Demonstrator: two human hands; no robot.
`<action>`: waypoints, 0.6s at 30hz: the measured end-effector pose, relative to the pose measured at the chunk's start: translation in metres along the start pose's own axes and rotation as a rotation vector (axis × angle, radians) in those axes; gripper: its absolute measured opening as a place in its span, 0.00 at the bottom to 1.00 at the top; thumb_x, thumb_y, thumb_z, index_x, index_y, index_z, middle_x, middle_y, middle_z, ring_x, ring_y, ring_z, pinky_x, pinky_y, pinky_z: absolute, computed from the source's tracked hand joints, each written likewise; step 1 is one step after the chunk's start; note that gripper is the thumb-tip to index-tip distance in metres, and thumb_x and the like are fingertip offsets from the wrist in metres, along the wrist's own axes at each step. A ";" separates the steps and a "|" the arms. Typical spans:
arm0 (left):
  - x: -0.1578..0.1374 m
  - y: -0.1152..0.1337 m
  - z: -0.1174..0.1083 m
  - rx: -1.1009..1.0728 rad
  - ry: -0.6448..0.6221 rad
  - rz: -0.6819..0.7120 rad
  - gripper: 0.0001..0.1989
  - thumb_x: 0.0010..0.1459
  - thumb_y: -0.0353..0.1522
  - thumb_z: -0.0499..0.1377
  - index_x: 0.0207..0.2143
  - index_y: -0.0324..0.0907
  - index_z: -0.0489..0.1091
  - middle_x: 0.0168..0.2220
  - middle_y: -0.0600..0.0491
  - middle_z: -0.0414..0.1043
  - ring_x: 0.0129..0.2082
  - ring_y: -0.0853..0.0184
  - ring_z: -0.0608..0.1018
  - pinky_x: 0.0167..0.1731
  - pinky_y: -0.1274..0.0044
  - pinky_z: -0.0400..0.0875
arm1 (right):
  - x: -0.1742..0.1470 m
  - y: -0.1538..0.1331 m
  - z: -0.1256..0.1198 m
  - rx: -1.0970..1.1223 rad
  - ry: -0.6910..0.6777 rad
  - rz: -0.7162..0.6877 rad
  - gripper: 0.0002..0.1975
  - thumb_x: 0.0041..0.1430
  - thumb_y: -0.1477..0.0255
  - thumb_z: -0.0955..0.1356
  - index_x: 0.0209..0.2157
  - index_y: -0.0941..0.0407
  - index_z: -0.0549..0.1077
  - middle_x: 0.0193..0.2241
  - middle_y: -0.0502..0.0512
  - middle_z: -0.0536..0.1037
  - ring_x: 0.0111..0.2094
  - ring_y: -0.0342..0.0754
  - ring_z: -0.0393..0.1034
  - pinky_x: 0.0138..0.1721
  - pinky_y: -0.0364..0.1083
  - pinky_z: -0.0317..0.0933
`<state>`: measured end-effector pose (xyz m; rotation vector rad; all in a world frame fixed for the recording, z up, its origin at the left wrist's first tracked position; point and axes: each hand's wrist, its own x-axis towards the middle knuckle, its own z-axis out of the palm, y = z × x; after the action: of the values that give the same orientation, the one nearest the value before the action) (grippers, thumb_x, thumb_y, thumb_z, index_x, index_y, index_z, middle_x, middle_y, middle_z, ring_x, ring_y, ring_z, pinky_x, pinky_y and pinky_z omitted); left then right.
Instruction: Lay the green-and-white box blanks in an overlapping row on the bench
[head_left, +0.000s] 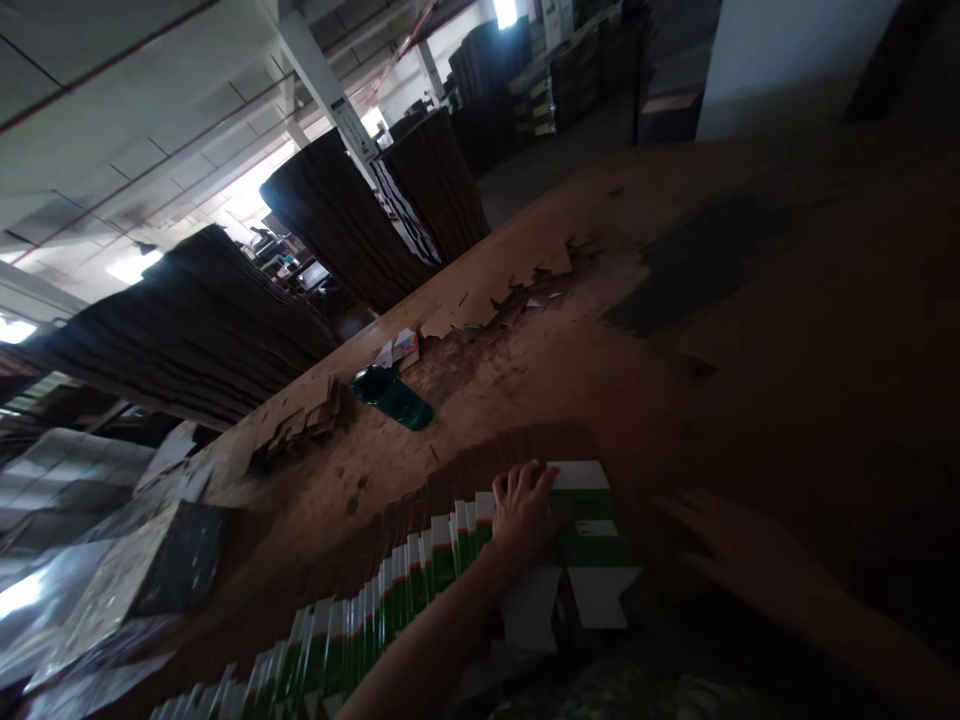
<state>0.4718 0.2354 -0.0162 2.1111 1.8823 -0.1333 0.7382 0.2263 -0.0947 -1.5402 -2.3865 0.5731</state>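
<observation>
A long fanned row of green-and-white flat carton blanks point(416, 565) lies along the near side of the table, with thin orange lines near their white edges. My left hand point(523, 505) rests at the right end of this row, its fingers bent over the top edge of the cardboard. Beside it, the endmost carton blank point(594, 530) shows a green panel with a white label and notched white flaps. To the right, my right hand point(724, 530) is in the air or just over the table, fingers stretched, slightly blurred, holding nothing visible.
A dark green tape dispenser-like object point(394, 396) lies on the brown tabletop point(525, 390). Torn cardboard pieces point(300, 415) and scraps line the far edge. Tall stacks of cardboard sheets point(337, 215) stand beyond. A grey-sided box point(169, 560) sits at the left.
</observation>
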 end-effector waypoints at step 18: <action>0.006 -0.007 -0.036 0.065 0.079 -0.049 0.11 0.61 0.31 0.51 0.45 0.45 0.69 0.48 0.50 0.69 0.53 0.59 0.65 0.58 0.61 0.49 | 0.017 -0.064 -0.053 0.386 -0.236 0.189 0.25 0.54 0.50 0.59 0.33 0.54 0.77 0.41 0.62 0.80 0.45 0.62 0.73 0.44 0.56 0.65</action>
<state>0.4604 0.2520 0.0153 2.1433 2.0013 -0.1250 0.7008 0.2282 -0.0193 -1.5975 -2.1237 1.2370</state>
